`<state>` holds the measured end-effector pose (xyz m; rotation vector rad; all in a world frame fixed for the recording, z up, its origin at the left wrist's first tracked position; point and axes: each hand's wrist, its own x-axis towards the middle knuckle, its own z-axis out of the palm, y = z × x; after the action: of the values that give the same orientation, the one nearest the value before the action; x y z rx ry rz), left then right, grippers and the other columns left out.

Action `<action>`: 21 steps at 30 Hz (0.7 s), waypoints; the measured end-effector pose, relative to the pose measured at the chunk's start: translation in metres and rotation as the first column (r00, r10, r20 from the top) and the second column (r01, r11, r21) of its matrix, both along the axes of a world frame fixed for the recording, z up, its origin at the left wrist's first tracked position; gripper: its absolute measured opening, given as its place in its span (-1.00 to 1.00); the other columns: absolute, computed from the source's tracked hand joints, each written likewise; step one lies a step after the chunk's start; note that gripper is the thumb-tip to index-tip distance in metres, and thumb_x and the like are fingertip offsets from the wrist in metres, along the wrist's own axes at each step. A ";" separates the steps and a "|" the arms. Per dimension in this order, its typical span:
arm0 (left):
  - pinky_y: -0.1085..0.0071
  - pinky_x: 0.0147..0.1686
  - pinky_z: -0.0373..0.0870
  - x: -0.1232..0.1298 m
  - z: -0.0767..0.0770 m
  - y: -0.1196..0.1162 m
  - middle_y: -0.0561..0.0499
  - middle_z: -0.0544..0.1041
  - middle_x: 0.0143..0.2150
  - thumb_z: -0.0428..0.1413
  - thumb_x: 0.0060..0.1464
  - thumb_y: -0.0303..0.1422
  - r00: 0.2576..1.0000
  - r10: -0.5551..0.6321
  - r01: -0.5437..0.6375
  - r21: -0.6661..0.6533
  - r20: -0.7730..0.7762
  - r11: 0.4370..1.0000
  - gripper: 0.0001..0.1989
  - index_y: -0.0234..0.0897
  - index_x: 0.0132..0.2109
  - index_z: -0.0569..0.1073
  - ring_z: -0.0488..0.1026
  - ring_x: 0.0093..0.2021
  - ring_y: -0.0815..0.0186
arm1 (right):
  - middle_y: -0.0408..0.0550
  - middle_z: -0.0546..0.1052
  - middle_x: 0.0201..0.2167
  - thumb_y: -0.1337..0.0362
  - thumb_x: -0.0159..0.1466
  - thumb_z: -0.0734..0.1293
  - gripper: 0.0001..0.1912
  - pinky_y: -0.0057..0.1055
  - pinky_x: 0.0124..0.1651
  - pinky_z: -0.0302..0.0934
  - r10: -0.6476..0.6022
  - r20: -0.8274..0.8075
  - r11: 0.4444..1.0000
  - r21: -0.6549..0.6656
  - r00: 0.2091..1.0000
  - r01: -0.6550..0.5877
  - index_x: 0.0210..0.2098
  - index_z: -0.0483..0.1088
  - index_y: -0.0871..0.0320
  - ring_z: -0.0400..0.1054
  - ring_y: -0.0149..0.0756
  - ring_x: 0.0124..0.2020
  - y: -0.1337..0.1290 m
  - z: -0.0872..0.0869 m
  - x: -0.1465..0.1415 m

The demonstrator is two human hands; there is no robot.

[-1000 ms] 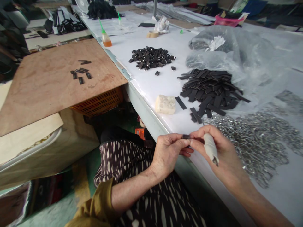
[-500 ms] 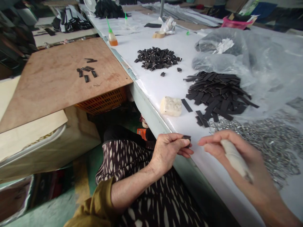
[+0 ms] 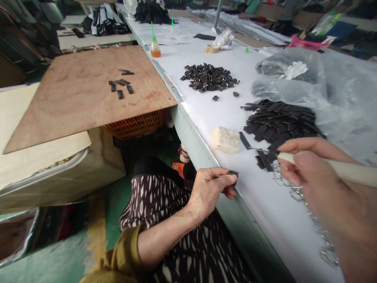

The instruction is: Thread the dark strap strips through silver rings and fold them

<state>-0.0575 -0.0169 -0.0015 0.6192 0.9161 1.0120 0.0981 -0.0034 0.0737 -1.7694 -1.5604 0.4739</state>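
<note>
Between thumb and fingers, my left hand (image 3: pixel 210 188) pinches a small dark strip (image 3: pixel 233 174) at the table's edge. My right hand (image 3: pixel 321 184) grips a tool with a pale, wrapped handle (image 3: pixel 347 169); its thin metal tip points left, at a loose black strip (image 3: pixel 244 140). Beside that strip sits a whitish block (image 3: pixel 226 140). A heap of black strips (image 3: pixel 279 120) lies behind my right hand, which partly hides the silver metal rings (image 3: pixel 297 192). Farther back is a pile of small folded black pieces with metal rings (image 3: pixel 208 78).
On the left, a brown board (image 3: pixel 91 94) carries several short black pieces (image 3: pixel 120 94). A bottle of orange liquid (image 3: pixel 155 48) and a tape roll (image 3: pixel 211 48) stand farther back. Clear plastic bags (image 3: pixel 326 90) cover the right side. An orange crate (image 3: pixel 135 125) is under the board.
My right hand has turned the tool so its tip points left, toward the loose strip beside the block. My left hand keeps its pinch. The view has shifted, moving the tabletop things rightward.
</note>
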 end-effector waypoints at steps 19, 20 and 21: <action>0.46 -0.49 0.20 -0.018 -0.005 0.020 0.03 0.37 -0.68 0.11 -0.05 -0.36 0.998 0.065 -0.066 0.060 0.019 0.996 -0.79 -0.37 -0.56 0.37 0.26 -0.65 0.44 | -0.25 0.25 -0.72 0.18 0.13 0.27 -0.78 -0.46 -0.59 -0.05 0.140 0.046 0.990 0.003 0.989 -0.140 -0.59 0.25 0.11 0.08 -0.46 -0.66 0.066 -0.018 -0.038; 0.46 -0.49 0.20 -0.017 -0.006 0.020 0.03 0.38 -0.68 0.11 -0.05 -0.36 0.998 0.065 -0.066 0.056 0.022 0.996 -0.80 -0.37 -0.55 0.37 0.26 -0.65 0.44 | -0.25 0.25 -0.71 0.18 0.12 0.27 -0.78 -0.46 -0.58 -0.05 0.158 0.059 0.987 0.004 0.986 -0.159 -0.59 0.25 0.11 0.08 -0.45 -0.65 0.068 -0.020 -0.037; 0.46 -0.50 0.20 -0.017 -0.006 0.021 0.03 0.38 -0.68 0.11 -0.05 -0.36 0.998 0.065 -0.066 0.052 0.022 0.996 -0.79 -0.37 -0.55 0.37 0.26 -0.66 0.44 | -0.25 0.25 -0.70 0.18 0.12 0.27 -0.78 -0.46 -0.57 -0.04 0.177 0.076 0.984 0.001 0.981 -0.178 -0.59 0.24 0.11 0.08 -0.45 -0.64 0.070 -0.022 -0.037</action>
<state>-0.0741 0.0036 -0.0075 0.6249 0.8993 1.1023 0.0611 0.0669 0.0517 -1.6664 -1.7806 0.4904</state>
